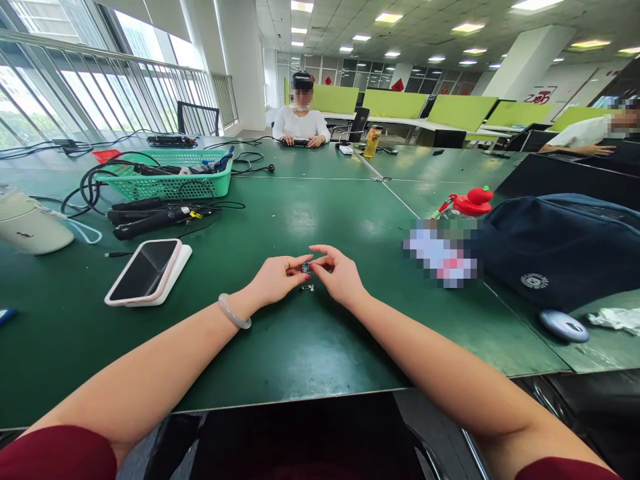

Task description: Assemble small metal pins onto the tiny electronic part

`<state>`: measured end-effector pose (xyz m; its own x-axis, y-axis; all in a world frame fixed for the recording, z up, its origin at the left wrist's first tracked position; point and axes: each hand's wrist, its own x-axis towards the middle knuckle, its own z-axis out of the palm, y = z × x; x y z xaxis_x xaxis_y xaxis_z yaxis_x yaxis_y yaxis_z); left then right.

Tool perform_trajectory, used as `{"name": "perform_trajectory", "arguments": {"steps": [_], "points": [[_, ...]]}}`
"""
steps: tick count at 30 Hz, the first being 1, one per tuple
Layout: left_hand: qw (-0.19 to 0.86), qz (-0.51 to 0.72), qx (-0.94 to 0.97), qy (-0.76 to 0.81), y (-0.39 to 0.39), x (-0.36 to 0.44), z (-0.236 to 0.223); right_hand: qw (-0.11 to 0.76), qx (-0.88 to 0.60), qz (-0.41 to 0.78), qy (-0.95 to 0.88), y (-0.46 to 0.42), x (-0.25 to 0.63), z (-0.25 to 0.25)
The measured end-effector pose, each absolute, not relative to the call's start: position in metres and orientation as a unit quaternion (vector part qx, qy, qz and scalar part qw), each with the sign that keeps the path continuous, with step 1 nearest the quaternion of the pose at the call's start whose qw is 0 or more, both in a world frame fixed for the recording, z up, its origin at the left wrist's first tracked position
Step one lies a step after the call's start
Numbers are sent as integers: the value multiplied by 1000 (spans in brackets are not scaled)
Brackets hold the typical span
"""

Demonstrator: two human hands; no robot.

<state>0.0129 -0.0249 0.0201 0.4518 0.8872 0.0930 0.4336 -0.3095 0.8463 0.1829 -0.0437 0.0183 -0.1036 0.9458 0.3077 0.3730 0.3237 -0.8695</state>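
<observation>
Both my hands meet over the green table (310,220) a little ahead of me. My left hand (276,277) and my right hand (340,275) pinch a tiny dark metal part (306,267) between their fingertips, fingers closed on it. A second small metal piece (307,288) lies on the table just under the hands. A pale bangle (234,311) sits on my left wrist.
A phone (145,270) on a white pad lies to the left, with black cables and a green basket (170,177) beyond. A dark bag (560,250), a red-capped bottle (467,203) and a mouse (564,325) are on the right. A person (301,120) sits at the far end.
</observation>
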Motion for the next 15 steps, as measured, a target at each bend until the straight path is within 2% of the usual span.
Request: {"name": "perform_trajectory", "arguments": {"steps": [3, 7, 15], "points": [[377, 281, 773, 426, -26, 12, 25, 431, -487, 296, -700, -45, 184, 21], [336, 273, 779, 454, -25, 10, 30, 325, -483, 272, -766, -41, 195, 23], [410, 266, 748, 450, -22, 10, 29, 175, -460, 218, -843, -32, 212, 19]]}}
